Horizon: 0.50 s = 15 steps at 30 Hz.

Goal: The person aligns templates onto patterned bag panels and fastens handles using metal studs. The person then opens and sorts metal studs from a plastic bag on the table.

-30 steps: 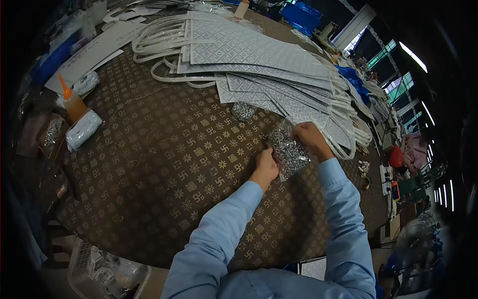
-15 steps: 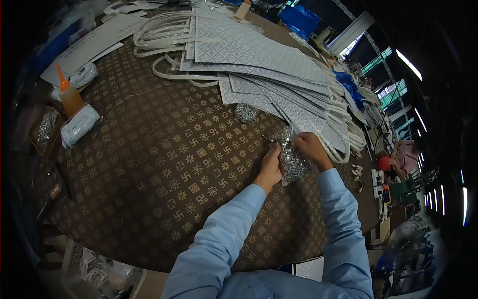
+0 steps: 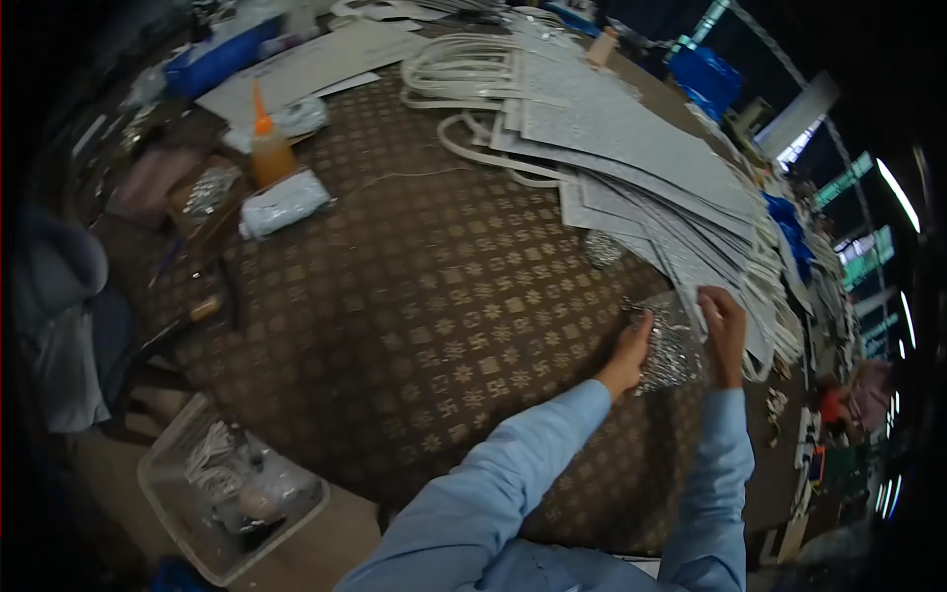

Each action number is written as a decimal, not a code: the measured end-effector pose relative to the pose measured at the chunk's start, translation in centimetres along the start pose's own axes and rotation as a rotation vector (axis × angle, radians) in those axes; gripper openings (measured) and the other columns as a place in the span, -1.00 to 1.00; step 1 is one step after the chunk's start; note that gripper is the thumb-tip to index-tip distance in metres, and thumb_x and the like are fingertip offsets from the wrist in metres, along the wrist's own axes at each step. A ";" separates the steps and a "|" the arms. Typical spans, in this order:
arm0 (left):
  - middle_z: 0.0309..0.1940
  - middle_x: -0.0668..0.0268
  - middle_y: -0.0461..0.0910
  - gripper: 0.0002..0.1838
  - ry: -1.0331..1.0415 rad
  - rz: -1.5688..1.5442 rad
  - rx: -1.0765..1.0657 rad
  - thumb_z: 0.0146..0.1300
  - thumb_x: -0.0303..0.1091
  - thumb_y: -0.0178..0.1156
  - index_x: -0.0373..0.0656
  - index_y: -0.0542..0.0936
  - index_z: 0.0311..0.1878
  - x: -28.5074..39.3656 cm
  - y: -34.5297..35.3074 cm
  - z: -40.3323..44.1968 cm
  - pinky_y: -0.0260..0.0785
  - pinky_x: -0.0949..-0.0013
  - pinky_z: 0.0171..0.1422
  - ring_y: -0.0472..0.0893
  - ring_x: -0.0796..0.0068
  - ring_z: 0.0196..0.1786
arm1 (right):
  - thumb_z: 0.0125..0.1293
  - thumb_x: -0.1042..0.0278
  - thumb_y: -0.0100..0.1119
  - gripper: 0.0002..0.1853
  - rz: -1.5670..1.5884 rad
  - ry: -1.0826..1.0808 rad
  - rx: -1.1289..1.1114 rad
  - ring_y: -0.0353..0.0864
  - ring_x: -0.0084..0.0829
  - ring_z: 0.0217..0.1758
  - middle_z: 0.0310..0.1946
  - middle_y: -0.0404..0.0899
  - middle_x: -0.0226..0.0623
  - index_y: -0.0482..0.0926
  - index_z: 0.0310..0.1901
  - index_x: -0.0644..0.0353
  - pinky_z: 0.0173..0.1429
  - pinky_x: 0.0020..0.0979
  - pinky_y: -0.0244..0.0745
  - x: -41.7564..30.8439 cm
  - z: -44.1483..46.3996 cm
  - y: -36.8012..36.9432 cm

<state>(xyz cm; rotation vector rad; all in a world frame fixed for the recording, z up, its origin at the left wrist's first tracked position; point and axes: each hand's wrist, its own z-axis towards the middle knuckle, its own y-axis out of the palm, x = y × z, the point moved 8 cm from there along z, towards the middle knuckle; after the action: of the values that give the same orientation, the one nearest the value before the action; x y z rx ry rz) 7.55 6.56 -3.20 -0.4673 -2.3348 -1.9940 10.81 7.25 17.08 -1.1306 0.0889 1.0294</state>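
Note:
A clear plastic bag of small shiny metal pieces (image 3: pixel 671 357) hangs between my two hands above the patterned cloth. My left hand (image 3: pixel 626 357) is closed on its left side, with the thumb pressed against the plastic. At the bag's upper right edge, the bent fingers of my right hand (image 3: pixel 725 324) pinch the plastic; motion blur softens the fingertips. Just behind the hands lies a second small bag of shiny pieces (image 3: pixel 603 249), beside a fanned stack of white patterned panels (image 3: pixel 631 128) with pale strap handles (image 3: pixel 454 74).
At the left stand a glue bottle with an orange tip (image 3: pixel 271 148), a white wrapped bundle (image 3: pixel 286 204) and an open box of metal pieces (image 3: pixel 207 192). A tool with a wooden handle (image 3: pixel 204 309) lies near the table edge. Below is a plastic crate (image 3: pixel 163 503) on the floor.
My view has swung left, so the table things appear further right and the crate shows more fully. Both hands stay at the bag; my right hand sits slightly higher and further from my left.

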 end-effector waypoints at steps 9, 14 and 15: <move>0.08 0.23 0.36 -0.29 0.067 0.081 -0.014 0.17 0.17 0.02 -0.25 0.28 0.19 -0.6 -0.4 1.3 0.19 0.29 0.17 0.31 0.39 0.13 | 0.25 0.33 -0.08 -0.83 0.277 0.660 0.359 0.32 -0.56 -0.45 -0.53 0.35 -0.41 0.44 -0.42 0.21 -0.30 -0.51 0.32 12.2 -20.9 -9.5; 0.00 0.19 0.43 -0.40 -0.047 -0.174 -0.121 0.21 0.08 0.02 -0.23 0.34 0.13 -0.8 0.3 1.2 0.32 0.22 0.08 0.42 0.34 0.03 | 0.25 0.30 -0.07 -0.79 0.364 0.646 0.415 0.34 -0.50 -0.42 -0.49 0.37 -0.33 0.44 -0.40 0.25 -0.31 -0.46 0.33 8.9 -24.2 -10.5; -0.07 0.19 0.46 -0.45 -0.055 -0.169 -0.088 0.21 0.07 0.03 -0.22 0.39 0.06 -0.3 0.4 0.2 0.37 0.21 0.01 0.47 0.35 -0.04 | 0.25 0.30 -0.07 -0.79 0.326 0.658 0.497 0.34 -0.50 -0.42 -0.49 0.37 -0.33 0.44 -0.40 0.25 -0.31 -0.46 0.33 8.6 -26.3 -12.4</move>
<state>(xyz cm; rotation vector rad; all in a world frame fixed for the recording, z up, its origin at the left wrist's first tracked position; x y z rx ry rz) 8.00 6.71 -2.94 -0.3425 -2.4006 -2.1919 35.45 -8.20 8.71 -0.9646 1.0257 0.8100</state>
